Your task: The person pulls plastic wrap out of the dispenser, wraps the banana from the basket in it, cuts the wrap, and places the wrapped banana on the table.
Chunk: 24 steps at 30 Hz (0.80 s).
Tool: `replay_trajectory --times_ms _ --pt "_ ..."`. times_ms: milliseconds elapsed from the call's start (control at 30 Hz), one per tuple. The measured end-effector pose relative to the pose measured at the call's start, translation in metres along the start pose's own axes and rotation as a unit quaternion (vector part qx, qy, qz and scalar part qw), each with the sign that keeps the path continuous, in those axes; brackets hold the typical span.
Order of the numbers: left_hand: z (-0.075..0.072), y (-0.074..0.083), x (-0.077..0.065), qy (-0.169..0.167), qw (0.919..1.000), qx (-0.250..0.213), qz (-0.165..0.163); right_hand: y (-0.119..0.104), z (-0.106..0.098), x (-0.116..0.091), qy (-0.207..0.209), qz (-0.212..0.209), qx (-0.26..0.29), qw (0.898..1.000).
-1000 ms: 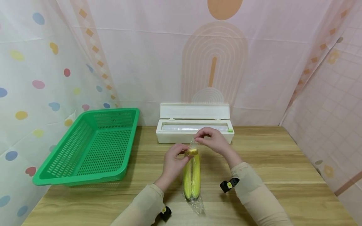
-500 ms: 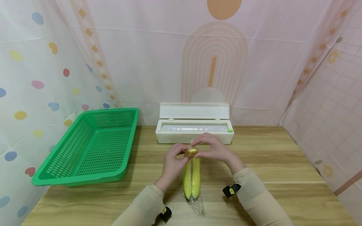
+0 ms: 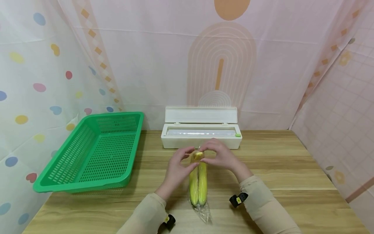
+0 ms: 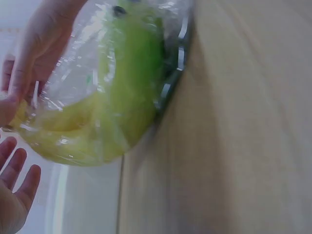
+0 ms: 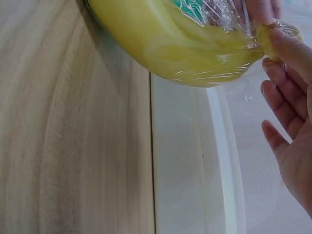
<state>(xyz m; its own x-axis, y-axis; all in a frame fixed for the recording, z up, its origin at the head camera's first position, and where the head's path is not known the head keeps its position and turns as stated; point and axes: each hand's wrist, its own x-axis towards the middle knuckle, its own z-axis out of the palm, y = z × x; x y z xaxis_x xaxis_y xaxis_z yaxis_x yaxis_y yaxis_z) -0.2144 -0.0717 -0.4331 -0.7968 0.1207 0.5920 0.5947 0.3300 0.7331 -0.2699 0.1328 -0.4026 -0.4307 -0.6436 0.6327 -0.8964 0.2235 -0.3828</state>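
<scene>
A bunch of bananas (image 3: 194,185), wrapped in clear plastic film (image 3: 203,214), stands on the table with its stem end (image 3: 198,156) raised toward the wall. My right hand (image 3: 221,156) pinches that stem end through the film; in the right wrist view the thumb presses on one side with the index finger beneath. The left hand (image 3: 177,167) is just left of the stem, its fingers spread and relaxed, as the left wrist view also shows for the left hand (image 4: 14,200). A green-and-white label (image 5: 191,9) shows on the fruit in the right wrist view.
Behind the hands stands a white film dispenser (image 3: 181,143) with its lid (image 3: 201,115) raised and a film roll (image 3: 190,132) inside. A green slotted basket (image 3: 135,146) sits at the left. Patterned cloth (image 3: 152,65) hangs around the wooden table (image 3: 280,162).
The right hand has come down from the film tail above onto the stem end. The left hand has let go of the stem and shifted slightly left.
</scene>
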Motion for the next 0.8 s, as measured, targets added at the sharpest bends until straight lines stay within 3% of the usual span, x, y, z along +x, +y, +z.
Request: replay_trajectory --times_ms 133,367,600,800 --pt "-0.003 0.007 0.003 0.002 0.9978 0.035 0.056 -0.001 0.002 0.001 0.010 -0.008 -0.014 1.000" --pt "-0.001 0.010 0.008 0.015 0.9866 0.078 0.142 -0.003 0.006 0.002 0.028 -0.010 -0.032 0.999" --pt "0.000 0.007 0.007 0.032 0.9834 0.065 0.166 -0.002 -0.003 -0.001 0.030 -0.011 -0.022 0.999" --pt "-0.001 0.008 0.005 0.035 0.9840 0.065 0.162 0.005 -0.017 -0.004 0.041 0.001 0.007 0.999"
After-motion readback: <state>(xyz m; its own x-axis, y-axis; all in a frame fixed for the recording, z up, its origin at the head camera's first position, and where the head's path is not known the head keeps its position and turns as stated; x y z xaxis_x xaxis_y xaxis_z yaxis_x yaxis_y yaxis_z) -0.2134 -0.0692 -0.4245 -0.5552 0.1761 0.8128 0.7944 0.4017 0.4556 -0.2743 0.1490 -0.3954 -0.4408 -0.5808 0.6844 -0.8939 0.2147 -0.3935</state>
